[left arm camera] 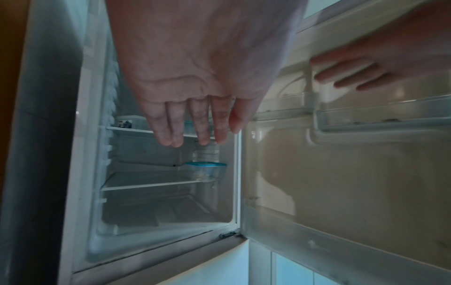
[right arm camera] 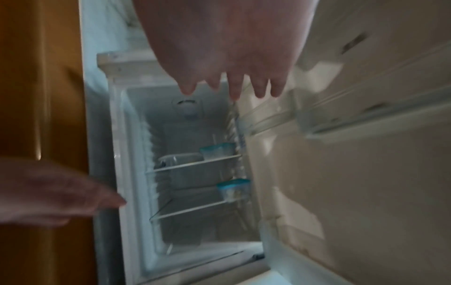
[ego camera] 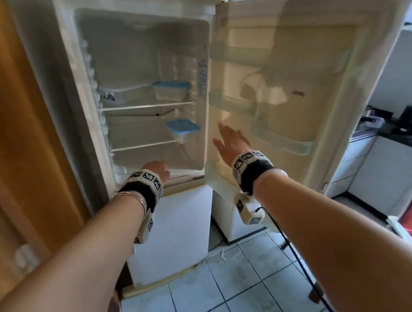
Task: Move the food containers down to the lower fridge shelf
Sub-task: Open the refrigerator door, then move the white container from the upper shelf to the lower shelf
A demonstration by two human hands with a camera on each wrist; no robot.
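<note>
Two containers sit on the upper shelf point(ego camera: 147, 106): a clear-lidded container point(ego camera: 123, 94) at left and a blue-lidded tub point(ego camera: 171, 90) at right, while a second blue-lidded tub point(ego camera: 183, 130) stands on the lower shelf point(ego camera: 143, 145), at its right end. All lie well apart from both hands. The left hand point(ego camera: 156, 170) hangs low at the fridge's bottom edge, fingers relaxed and holding nothing, and the right hand point(ego camera: 231, 140) is spread flat, seemingly near the open door point(ego camera: 318, 73), though blur hides any contact.

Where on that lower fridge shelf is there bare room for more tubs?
The lower shelf is bare from the left wall to the blue-lidded tub at its right end. The upper shelf is crowded: a clear container and another blue-lidded tub.
</note>
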